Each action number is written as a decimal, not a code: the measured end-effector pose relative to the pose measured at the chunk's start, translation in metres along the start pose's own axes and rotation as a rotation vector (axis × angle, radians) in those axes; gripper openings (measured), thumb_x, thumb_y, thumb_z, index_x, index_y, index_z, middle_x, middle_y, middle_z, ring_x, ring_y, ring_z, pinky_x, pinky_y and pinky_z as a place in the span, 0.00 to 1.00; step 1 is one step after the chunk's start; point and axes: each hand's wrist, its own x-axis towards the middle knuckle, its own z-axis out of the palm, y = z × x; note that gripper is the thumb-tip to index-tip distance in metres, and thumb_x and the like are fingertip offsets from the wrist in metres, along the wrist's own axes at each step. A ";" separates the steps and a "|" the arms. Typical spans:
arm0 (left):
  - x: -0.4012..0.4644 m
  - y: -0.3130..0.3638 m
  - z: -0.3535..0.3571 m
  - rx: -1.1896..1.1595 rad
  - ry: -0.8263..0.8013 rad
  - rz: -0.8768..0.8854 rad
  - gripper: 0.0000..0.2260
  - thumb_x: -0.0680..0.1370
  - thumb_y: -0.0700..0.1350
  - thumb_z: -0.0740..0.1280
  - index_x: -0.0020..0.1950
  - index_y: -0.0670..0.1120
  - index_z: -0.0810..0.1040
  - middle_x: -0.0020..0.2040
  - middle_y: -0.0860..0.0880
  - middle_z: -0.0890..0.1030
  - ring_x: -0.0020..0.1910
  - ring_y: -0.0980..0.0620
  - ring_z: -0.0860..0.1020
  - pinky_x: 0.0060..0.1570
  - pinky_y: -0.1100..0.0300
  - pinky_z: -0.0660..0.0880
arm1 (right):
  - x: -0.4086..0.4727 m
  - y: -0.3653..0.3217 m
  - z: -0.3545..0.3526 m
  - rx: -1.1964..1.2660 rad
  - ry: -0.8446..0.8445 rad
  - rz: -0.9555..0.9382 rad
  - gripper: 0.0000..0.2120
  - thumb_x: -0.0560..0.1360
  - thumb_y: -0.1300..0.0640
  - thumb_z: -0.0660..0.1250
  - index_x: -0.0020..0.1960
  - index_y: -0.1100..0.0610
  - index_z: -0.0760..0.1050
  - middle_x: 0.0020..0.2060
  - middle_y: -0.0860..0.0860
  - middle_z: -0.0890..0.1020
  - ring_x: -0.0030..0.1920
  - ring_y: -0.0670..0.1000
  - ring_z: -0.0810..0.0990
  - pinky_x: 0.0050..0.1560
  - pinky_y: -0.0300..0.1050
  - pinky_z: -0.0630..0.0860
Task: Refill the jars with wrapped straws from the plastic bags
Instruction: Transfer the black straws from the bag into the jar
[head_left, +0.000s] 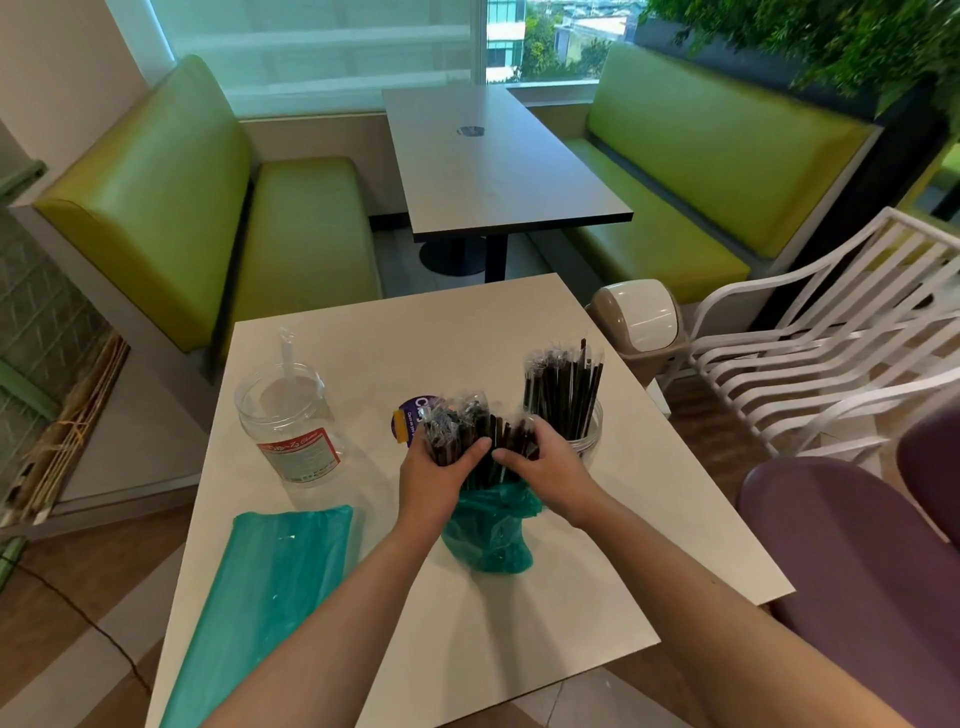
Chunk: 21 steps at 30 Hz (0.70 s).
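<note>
Pale square tabletop (597, 545) in a booth-lined room, both hands on a bundle of wrapped straws.

Black straws (470, 431) in clear wrappers stand bunched in a green plastic bag (488, 535) near the middle of the tabletop; the left hand (436, 475) grips the bundle from the left, the right hand (545, 462) from the right, fingers curled round it. Just behind the right hand a clear jar (589, 434) holds more black straws upright. Well to the left stands a second jar (291, 421) with a red label and one clear straw inside. Another green bag (270, 597) lies flat at the near left. A purple round sticker (410, 418) shows behind the bundle. Beyond: green benches (171, 208), a dark table (498, 161), a white chair (831, 353).
</note>
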 end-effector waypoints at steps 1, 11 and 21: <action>0.000 0.000 0.000 0.002 0.002 0.003 0.26 0.70 0.50 0.78 0.65 0.50 0.73 0.48 0.60 0.77 0.51 0.58 0.76 0.53 0.64 0.72 | 0.000 0.000 -0.001 0.002 -0.006 -0.005 0.15 0.74 0.55 0.72 0.59 0.52 0.73 0.52 0.46 0.81 0.55 0.46 0.79 0.58 0.47 0.77; -0.003 0.002 -0.002 0.021 0.012 0.006 0.28 0.69 0.52 0.78 0.66 0.51 0.72 0.52 0.56 0.77 0.53 0.57 0.75 0.54 0.63 0.71 | -0.004 -0.007 -0.003 -0.009 0.037 0.009 0.06 0.80 0.52 0.64 0.57 0.49 0.73 0.49 0.45 0.81 0.55 0.47 0.79 0.60 0.49 0.76; 0.001 0.001 0.001 0.041 -0.011 0.009 0.34 0.67 0.53 0.79 0.69 0.48 0.71 0.58 0.50 0.79 0.58 0.52 0.77 0.61 0.55 0.75 | 0.004 -0.040 -0.019 -0.142 0.099 -0.113 0.07 0.80 0.51 0.63 0.56 0.51 0.72 0.47 0.45 0.81 0.49 0.44 0.79 0.53 0.46 0.75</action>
